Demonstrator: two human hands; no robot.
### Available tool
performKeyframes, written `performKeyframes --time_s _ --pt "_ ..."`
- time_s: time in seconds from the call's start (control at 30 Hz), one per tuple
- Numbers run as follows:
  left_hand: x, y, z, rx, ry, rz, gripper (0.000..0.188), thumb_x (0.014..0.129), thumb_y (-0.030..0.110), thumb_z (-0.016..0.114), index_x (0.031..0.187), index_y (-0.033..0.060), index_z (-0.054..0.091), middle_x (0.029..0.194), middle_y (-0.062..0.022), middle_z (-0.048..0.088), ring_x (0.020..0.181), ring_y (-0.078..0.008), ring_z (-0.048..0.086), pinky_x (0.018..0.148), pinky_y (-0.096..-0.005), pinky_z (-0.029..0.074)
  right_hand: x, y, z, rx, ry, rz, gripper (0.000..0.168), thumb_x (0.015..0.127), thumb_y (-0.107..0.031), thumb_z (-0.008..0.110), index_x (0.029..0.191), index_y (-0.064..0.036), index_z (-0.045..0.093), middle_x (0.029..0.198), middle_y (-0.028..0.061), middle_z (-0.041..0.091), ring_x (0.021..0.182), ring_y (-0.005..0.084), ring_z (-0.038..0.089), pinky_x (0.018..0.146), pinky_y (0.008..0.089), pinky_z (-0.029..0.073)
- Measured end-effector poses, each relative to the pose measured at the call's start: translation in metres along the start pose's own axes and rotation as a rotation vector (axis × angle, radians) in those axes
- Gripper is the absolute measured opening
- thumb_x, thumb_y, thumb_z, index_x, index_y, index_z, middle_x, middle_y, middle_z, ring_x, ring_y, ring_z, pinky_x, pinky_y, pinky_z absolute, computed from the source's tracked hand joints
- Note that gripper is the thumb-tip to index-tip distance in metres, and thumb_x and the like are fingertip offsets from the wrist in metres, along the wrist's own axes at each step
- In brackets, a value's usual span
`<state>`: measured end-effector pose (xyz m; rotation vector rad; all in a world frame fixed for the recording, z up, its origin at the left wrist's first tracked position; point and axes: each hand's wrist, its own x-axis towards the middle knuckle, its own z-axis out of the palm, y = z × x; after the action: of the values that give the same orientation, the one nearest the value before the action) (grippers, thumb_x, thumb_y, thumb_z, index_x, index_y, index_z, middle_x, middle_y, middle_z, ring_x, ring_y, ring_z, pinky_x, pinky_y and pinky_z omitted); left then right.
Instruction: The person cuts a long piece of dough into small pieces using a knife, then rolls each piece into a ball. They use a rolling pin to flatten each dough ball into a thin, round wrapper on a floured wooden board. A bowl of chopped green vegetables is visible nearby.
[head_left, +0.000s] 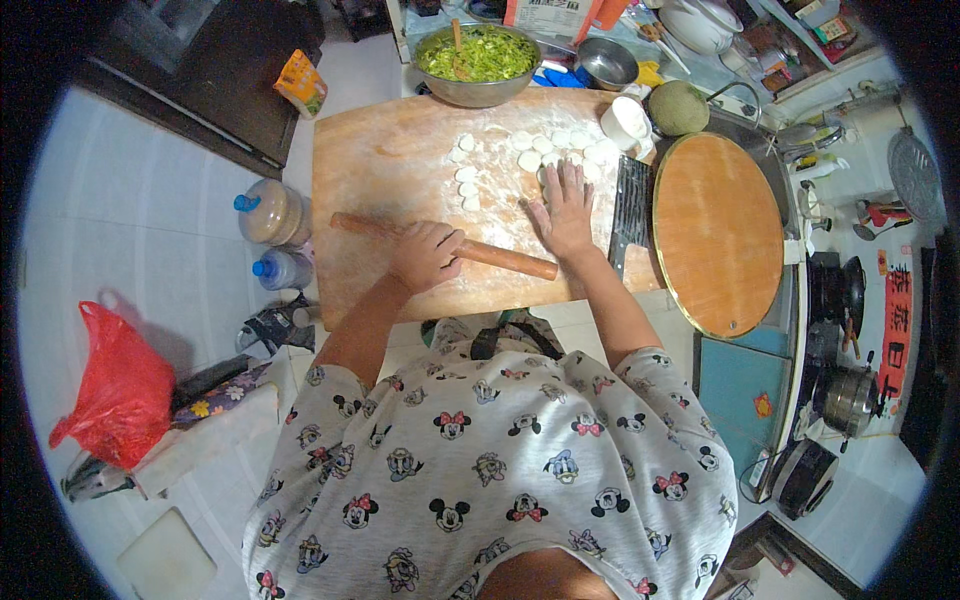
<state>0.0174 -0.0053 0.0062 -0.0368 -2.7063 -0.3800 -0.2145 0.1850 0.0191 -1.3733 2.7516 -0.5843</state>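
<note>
My left hand (427, 255) is closed around a wooden rolling pin (510, 260), which lies at a slant across the floured wooden board (360, 172). Palm down and fingers spread, my right hand (568, 214) rests at the near side of a cluster of flattened dough pieces (529, 160). Its fingertips cover some of them; what lies under the palm is hidden. A short column of smaller dough pieces (466, 175) sits left of that cluster. To the right of my right hand is a cleaver (632, 195) with a dark, streaked blade.
A metal bowl of chopped greens (480, 56) with a wooden utensil stands beyond the board. A white cup (627, 124) sits at the far right corner. A round wooden board (718, 232) overlaps the right edge. Large water bottles (274, 214) stand at the left.
</note>
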Motion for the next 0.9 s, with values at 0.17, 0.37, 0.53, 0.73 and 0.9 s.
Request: performKeyframes --time_s 0.17,0.37,0.53,0.73,0.9 --pt "0.0 0.003 0.002 0.022 -0.043 -0.037 0.042 0.077 0.028 0.071 0.114 0.0111 0.062 0.105 -0.0093 0.063 0.101 -0.0304 0.061 0.092 -0.0461 0.047 -0.005 0.005 0.014 -0.084 -0.008 -0.053 0.077 0.097 -0.055 0.051 0.158 -0.012 0.03 0.163 0.0255 0.02 0.152 0.0436 0.014 0.12 0.063 0.009" --pt "-0.003 -0.001 0.009 -0.022 0.016 0.01 0.045 0.075 0.026 0.074 0.116 0.0102 0.062 0.106 -0.0125 0.063 0.1 -0.0345 0.062 0.089 -0.0501 0.049 -0.006 0.005 0.013 -0.117 -0.027 -0.071 0.077 0.097 -0.057 0.051 0.157 -0.013 0.032 0.162 0.0263 0.023 0.152 0.0434 0.017 0.12 0.0633 0.01" --pt "-0.002 -0.002 0.004 -0.02 -0.06 -0.002 0.047 0.075 0.027 0.073 0.117 0.0096 0.062 0.107 -0.0113 0.062 0.1 -0.0326 0.061 0.091 -0.0479 0.048 -0.005 0.001 0.011 -0.1 -0.014 -0.074 0.076 0.096 -0.055 0.055 0.155 -0.012 0.036 0.159 0.0279 0.027 0.15 0.0446 0.021 0.119 0.0651 0.012" --pt "-0.003 -0.005 0.009 -0.029 0.006 0.03 0.048 0.073 0.028 0.075 0.116 0.0091 0.063 0.107 -0.0116 0.063 0.099 -0.0333 0.063 0.089 -0.0484 0.05 0.026 0.003 0.02 -0.052 0.086 -0.281 0.07 0.094 -0.049 0.059 0.149 -0.008 0.044 0.155 0.0242 0.035 0.148 0.043 0.025 0.118 0.0658 0.013" --pt "-0.004 -0.005 0.005 -0.017 -0.034 0.006 0.05 0.073 0.029 0.075 0.118 0.0103 0.064 0.109 -0.0113 0.063 0.099 -0.0335 0.063 0.089 -0.049 0.05 0.056 -0.046 0.011 0.305 -0.02 -0.32 0.041 0.091 -0.041 0.066 0.096 0.0 0.066 0.097 0.0216 0.066 0.099 0.0415 0.063 0.09 0.0522 0.048"
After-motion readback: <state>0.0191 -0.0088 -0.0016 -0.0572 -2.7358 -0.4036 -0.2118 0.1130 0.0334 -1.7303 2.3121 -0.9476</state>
